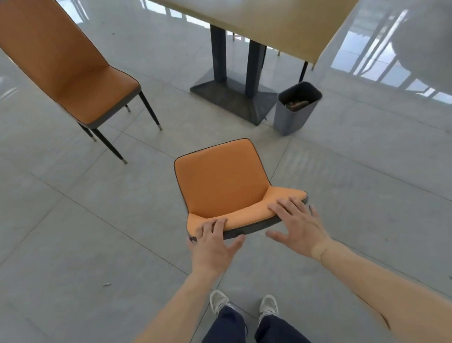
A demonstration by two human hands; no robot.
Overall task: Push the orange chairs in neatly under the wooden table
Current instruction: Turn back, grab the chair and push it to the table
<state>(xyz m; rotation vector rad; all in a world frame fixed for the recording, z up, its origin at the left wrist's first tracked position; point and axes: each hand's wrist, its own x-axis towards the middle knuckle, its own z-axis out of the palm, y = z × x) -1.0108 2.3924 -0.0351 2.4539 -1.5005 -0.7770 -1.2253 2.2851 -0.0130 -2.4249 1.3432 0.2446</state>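
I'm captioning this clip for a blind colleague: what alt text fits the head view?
Both hands, left and right, rest on the backrest top of an orange chair facing a wooden table. A second chair stands apart at left, and a grey bin sits by the table's base.

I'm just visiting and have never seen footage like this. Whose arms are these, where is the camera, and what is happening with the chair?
There is no machine here: a person wears a wide-angle camera on the head, looking down past their own arms. The left hand grips the top edge of the near orange chair's backrest, fingers curled over it. The right hand rests there with straight fingers. That chair faces the wooden table, whose top looks bare. A second orange chair stands off to the left, and a grey bin sits by the table's base.
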